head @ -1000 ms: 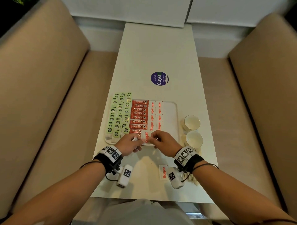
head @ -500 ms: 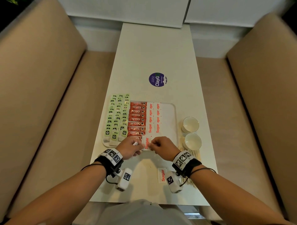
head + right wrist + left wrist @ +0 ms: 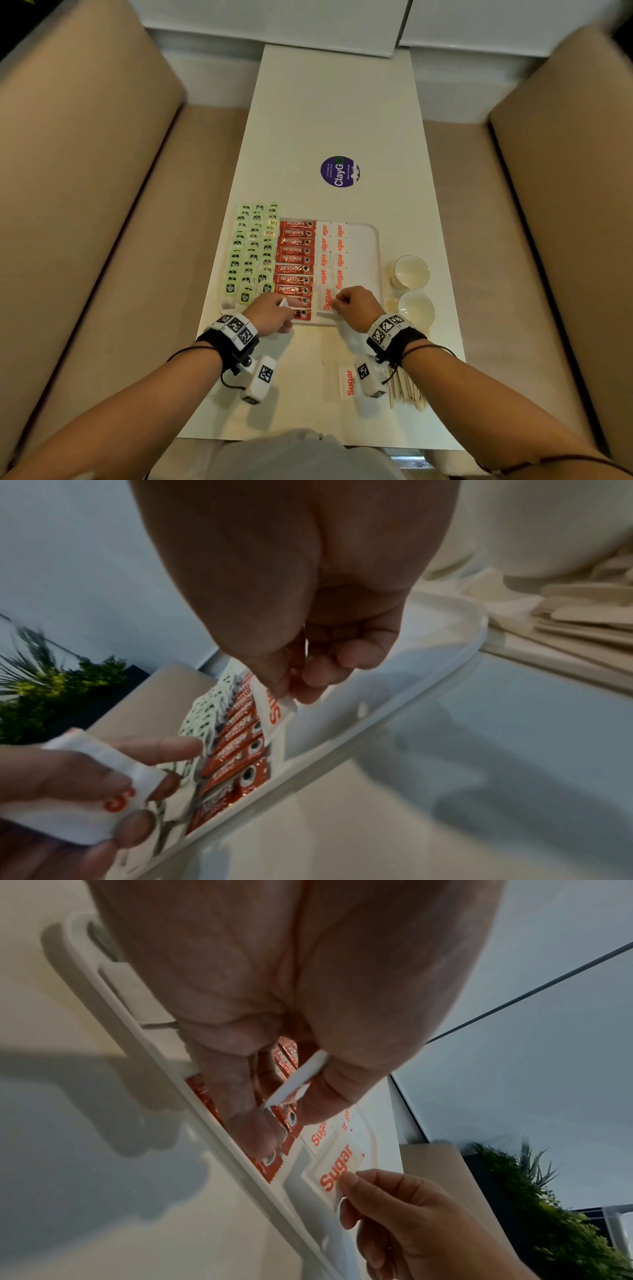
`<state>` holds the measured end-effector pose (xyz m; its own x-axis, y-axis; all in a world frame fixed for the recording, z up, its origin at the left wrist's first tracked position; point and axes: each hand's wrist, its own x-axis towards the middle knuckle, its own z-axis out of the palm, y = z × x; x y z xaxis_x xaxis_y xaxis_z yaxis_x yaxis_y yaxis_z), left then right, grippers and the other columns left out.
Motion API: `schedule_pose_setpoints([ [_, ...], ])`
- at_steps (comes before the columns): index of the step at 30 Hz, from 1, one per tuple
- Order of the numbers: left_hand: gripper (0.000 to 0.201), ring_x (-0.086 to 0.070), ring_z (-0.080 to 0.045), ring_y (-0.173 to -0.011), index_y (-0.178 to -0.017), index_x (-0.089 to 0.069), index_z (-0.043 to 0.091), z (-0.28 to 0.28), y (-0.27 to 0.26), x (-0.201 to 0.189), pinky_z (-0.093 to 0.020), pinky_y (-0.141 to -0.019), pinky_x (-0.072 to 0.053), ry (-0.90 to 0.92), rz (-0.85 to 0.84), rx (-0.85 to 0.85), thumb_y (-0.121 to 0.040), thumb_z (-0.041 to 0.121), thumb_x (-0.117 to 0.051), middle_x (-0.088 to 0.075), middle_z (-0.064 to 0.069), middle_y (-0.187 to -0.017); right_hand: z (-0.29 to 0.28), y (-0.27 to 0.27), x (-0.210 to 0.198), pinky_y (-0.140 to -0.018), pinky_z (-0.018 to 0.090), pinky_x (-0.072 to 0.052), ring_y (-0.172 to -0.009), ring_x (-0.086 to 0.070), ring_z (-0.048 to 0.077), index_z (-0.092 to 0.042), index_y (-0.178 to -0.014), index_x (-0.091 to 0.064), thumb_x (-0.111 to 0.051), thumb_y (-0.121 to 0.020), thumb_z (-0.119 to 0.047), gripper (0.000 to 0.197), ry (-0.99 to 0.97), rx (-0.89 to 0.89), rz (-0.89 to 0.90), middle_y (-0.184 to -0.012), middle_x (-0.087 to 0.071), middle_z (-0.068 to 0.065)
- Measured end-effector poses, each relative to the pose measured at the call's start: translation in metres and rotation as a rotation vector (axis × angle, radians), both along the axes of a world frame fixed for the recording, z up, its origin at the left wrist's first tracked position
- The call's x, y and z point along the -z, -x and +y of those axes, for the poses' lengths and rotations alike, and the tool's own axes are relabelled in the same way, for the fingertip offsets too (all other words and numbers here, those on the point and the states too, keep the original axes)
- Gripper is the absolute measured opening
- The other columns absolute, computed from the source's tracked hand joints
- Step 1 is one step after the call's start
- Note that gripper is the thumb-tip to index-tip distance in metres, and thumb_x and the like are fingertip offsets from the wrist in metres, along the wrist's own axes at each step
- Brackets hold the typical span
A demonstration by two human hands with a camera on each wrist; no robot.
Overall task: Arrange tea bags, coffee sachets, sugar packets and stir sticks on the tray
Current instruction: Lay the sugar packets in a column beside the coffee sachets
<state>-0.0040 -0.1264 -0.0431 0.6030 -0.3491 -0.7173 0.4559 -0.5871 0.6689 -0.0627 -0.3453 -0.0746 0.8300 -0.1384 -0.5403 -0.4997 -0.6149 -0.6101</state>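
Head view, with both wrist views. The right hand (image 3: pixel 358 308) pinches one edge of a white sugar packet (image 3: pixel 326 300) between thumb and forefinger (image 3: pixel 310 688); the packet lies at the near end of the sugar rows on the white tray (image 3: pixel 373 240), its far edge lifted by the grip. Just left of this grip, the left hand (image 3: pixel 272 313) holds a second sugar packet (image 3: pixel 85 775) under its thumb and curled fingers, with the forefinger (image 3: pixel 171 746) extended over the red Nescafé coffee sachets (image 3: pixel 294 260). Left of both hands, green tea bags (image 3: pixel 251 250) lie in overlapping columns across the tray's left edge. Behind the right wrist, a third sugar packet (image 3: pixel 346 382) lies on the bench (image 3: pixel 329 102), and wooden stir sticks (image 3: pixel 406 389) lie in a heap beside it. Two white cups (image 3: pixel 411 272) stand to the right of the tray. A round purple ClayGo sticker (image 3: pixel 339 171) sits beyond the tray.
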Motion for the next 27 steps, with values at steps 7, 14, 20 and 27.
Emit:
schedule_pose_setpoints([
  [7, 0.033, -0.064, -0.025, -0.077, -0.113, -0.071, 0.008, 0.002, -0.005, 0.004, -0.039, -0.077, -0.062, 0.023, 0.035, 0.008, -0.089, -0.006, -0.053, -0.068, -0.019, -0.109, 0.006, -0.015, 0.018, -0.069, 0.023, -0.053, -0.084, -0.068, 0.013, -0.019, -0.087, -0.071, -0.065, -0.096, -0.032, 0.017, 0.089, 0.046, 0.124, -0.111, -0.074, 0.001],
  [14, 0.026, -0.069, -0.028, -0.081, -0.110, -0.069, 0.004, 0.008, -0.011, 0.008, -0.037, -0.071, -0.062, 0.021, 0.010, -0.006, -0.089, -0.007, -0.059, -0.067, -0.026, -0.110, 0.010, -0.023, 0.017, -0.058, 0.019, -0.046, -0.077, -0.065, 0.010, -0.017, -0.092, -0.068, -0.063, -0.097, -0.030, 0.015, 0.130, 0.054, 0.134, -0.109, -0.072, -0.001],
  [20, 0.021, -0.072, -0.027, -0.088, -0.108, -0.066, 0.002, 0.007, -0.013, 0.008, -0.037, -0.071, -0.063, 0.006, -0.041, 0.000, -0.088, -0.001, -0.069, -0.068, -0.017, -0.106, 0.013, -0.025, 0.022, -0.064, 0.024, -0.057, -0.075, -0.069, 0.009, -0.020, -0.083, -0.063, -0.066, -0.094, -0.033, 0.017, 0.148, 0.083, 0.147, -0.105, -0.074, -0.003],
  [27, 0.024, -0.073, -0.026, -0.084, -0.107, -0.064, 0.007, 0.008, -0.014, 0.011, -0.037, -0.070, -0.063, 0.013, -0.103, 0.046, -0.087, -0.002, -0.071, -0.072, -0.012, -0.101, 0.015, -0.026, 0.023, -0.073, 0.032, -0.063, -0.078, -0.071, 0.011, -0.022, -0.089, -0.066, -0.067, -0.093, -0.034, 0.012, 0.143, 0.088, 0.148, -0.108, -0.074, -0.005],
])
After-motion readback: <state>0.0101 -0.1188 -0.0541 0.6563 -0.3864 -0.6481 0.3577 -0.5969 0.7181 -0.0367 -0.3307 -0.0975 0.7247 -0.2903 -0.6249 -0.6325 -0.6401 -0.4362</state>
